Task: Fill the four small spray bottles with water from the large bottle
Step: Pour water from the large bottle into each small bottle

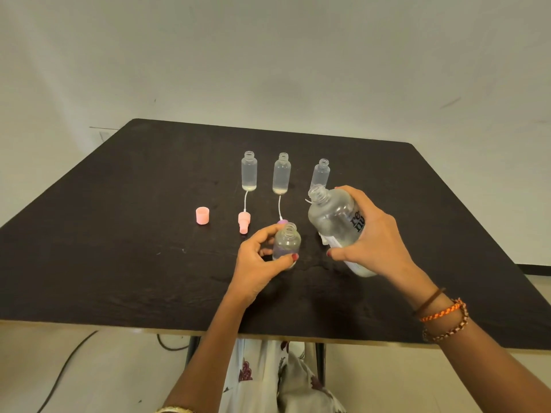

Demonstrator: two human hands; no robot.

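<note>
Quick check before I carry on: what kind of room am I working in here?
Probably a plain indoor workroom or recording setup, not a kitchen: a bare dark table set against a blank white wall, with cables trailing across the floor beneath it.

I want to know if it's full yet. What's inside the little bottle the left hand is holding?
The small clear plastic bottle with its open neck looks mostly empty. The left hand's fingers cover its bottom, so any water down there is hidden.
</note>
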